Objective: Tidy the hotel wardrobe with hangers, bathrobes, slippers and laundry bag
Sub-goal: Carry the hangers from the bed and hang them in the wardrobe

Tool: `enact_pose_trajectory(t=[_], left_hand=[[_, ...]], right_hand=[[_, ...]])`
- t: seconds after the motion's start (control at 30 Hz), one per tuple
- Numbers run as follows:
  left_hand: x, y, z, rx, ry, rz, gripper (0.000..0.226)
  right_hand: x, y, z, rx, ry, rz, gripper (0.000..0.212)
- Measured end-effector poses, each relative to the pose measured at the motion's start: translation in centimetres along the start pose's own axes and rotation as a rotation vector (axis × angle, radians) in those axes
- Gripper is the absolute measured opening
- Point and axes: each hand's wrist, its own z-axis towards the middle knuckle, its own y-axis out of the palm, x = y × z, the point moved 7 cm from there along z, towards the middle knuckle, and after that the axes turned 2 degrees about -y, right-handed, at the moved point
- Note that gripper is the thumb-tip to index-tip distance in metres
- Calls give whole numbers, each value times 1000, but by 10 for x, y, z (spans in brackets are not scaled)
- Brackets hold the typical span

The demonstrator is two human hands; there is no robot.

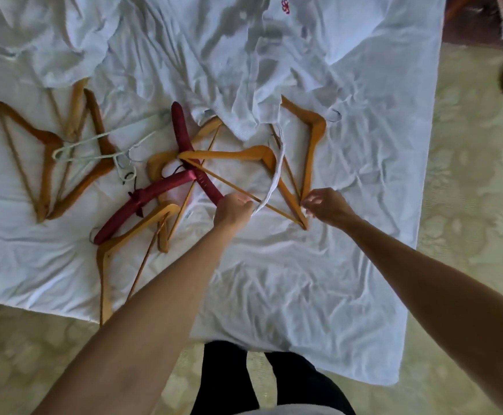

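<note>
A white bathrobe with a red emblem lies crumpled at the top of the white bed sheet. Its white belt strip trails down over a light wooden hanger. My left hand grips the belt's lower end and the hanger's thin bar. My right hand pinches the lower corner of that hanger, where another wooden hanger also ends. Two padded maroon hangers cross to the left of my left hand.
Several darker wooden hangers and a pale green wire hanger lie at the left. Another light hanger reaches the bed's front edge. Patterned carpet surrounds the bed; dark furniture stands at the top right.
</note>
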Motion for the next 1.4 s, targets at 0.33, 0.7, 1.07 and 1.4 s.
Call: enact_pose_trajectory(t=[0.33, 0.7, 1.07, 1.4], left_hand=[[63, 12, 163, 311, 270, 663, 57], [34, 6, 199, 198, 210, 717, 17], [0, -75, 31, -6, -143, -86, 35], [4, -131, -168, 218, 12, -807, 19]], right_hand=[[43, -7, 139, 160, 158, -105, 26], [53, 5, 182, 301, 269, -55, 28], [-10, -61, -18, 376, 69, 502, 7], [-134, -25, -196, 8, -294, 544, 29]])
